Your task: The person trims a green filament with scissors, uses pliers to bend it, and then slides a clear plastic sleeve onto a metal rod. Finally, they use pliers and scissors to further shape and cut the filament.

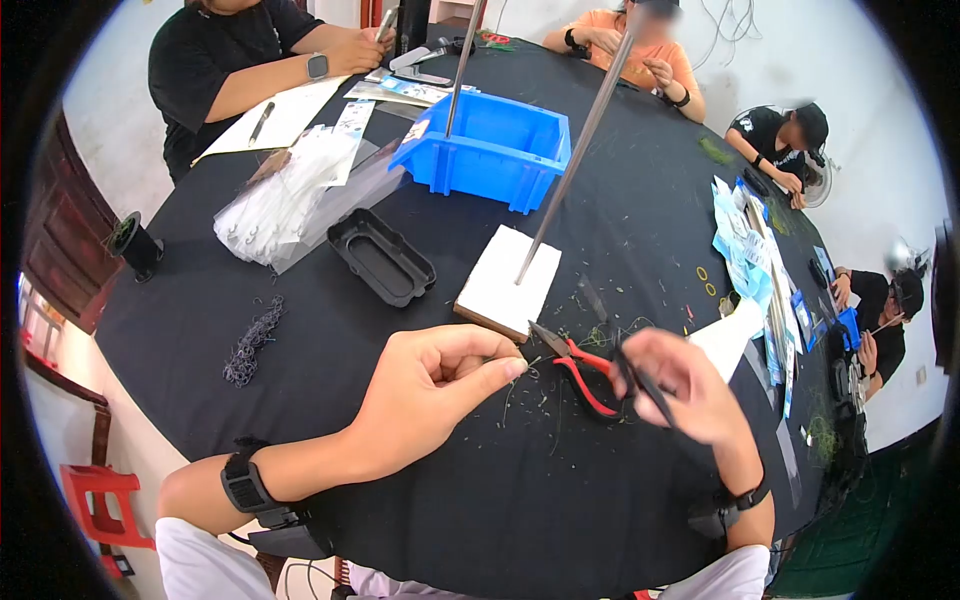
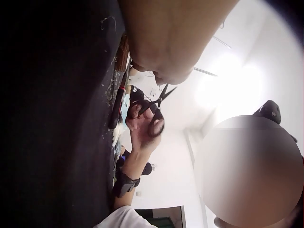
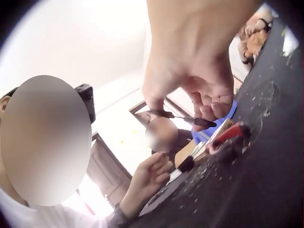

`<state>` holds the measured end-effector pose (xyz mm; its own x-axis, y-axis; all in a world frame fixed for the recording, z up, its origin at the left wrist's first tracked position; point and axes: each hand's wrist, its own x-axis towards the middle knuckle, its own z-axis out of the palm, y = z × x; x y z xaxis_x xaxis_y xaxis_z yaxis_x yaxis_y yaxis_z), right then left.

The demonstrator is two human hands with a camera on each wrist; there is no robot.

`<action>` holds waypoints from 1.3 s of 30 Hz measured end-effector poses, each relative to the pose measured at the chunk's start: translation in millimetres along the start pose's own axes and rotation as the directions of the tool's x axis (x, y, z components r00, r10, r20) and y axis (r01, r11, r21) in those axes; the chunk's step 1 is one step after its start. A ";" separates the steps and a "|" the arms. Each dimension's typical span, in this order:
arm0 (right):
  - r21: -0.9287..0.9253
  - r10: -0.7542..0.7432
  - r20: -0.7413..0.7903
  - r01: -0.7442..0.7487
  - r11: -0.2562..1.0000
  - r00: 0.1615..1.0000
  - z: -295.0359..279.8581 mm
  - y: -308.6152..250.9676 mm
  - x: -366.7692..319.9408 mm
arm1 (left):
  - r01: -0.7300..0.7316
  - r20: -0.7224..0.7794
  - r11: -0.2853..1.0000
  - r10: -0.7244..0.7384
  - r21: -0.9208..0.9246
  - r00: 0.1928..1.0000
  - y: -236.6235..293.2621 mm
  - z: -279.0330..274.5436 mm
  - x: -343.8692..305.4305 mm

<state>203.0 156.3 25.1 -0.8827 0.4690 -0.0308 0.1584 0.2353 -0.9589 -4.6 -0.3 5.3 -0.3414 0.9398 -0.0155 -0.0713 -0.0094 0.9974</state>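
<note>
My left hand pinches a thin, thread-like strand between thumb and curled forefinger, over the black cloth. To its right, my right hand has fingers and thumb in the handles of black scissors. In the left wrist view the scissors show parted blades, with the right hand around the handles. Red-handled pliers lie on the table between the hands. The right wrist view shows the scissors under the right hand, and the left hand beyond.
A white block holds an upright metal rod. Beyond are a blue bin, a black tray and plastic bags. A dark tangle of thread lies left; packets lie right. Several people sit around the table.
</note>
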 end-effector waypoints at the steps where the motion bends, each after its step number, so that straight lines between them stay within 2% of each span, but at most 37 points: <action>1: 0.076 0.060 0.099 -0.068 0.995 0.993 6.3 -6.1 -4.4 | 0.018 0.012 1.000 -0.017 -0.021 1.000 3.5 0.4 -0.9; 2: 0.146 0.112 0.201 -0.142 0.979 0.973 12.0 -12.5 -8.9 | 0.036 0.026 0.998 -0.035 -0.042 0.999 6.6 0.7 -1.8; 4: 0.140 0.104 0.229 -0.138 0.980 0.968 25.3 -10.4 -15.6 | 0.036 0.042 0.998 -0.034 -0.056 0.999 10.5 0.1 -4.3; 6: 0.022 0.049 0.223 -0.055 0.998 0.974 30.2 -6.1 -17.0 | 0.024 0.053 0.998 -0.020 -0.065 0.998 11.6 -0.3 -5.3; 11: -0.036 0.019 0.225 -0.012 0.999 0.974 32.7 -1.7 -13.0 | -0.004 0.065 0.999 0.007 -0.043 0.998 6.8 -3.3 -4.7; 17: 0.079 0.035 0.198 -0.052 0.995 0.980 37.8 11.4 -12.7 | 0.012 0.052 0.999 -0.009 -0.053 0.999 6.5 -3.2 -3.8; 20: 0.099 0.029 0.200 -0.050 0.994 0.979 37.8 18.4 -14.0 | 0.019 0.051 0.993 -0.013 -0.115 0.999 7.9 -2.8 -3.3; 23: 0.092 0.029 0.221 -0.050 0.995 0.975 36.8 13.9 -12.8 | 0.047 0.055 0.985 -0.039 -0.168 0.998 10.3 -4.0 -4.0; 39: 0.053 0.040 0.182 -0.050 0.997 0.982 40.5 12.3 -13.2 | 0.033 0.043 0.992 -0.028 -0.124 0.999 10.3 -0.6 -3.0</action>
<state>198.6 118.4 2.3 -0.9415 0.3150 -0.1197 0.1790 0.1664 -0.9697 -4.8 -3.4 15.5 -0.2985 0.9536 -0.0405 -0.1980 -0.0204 0.9800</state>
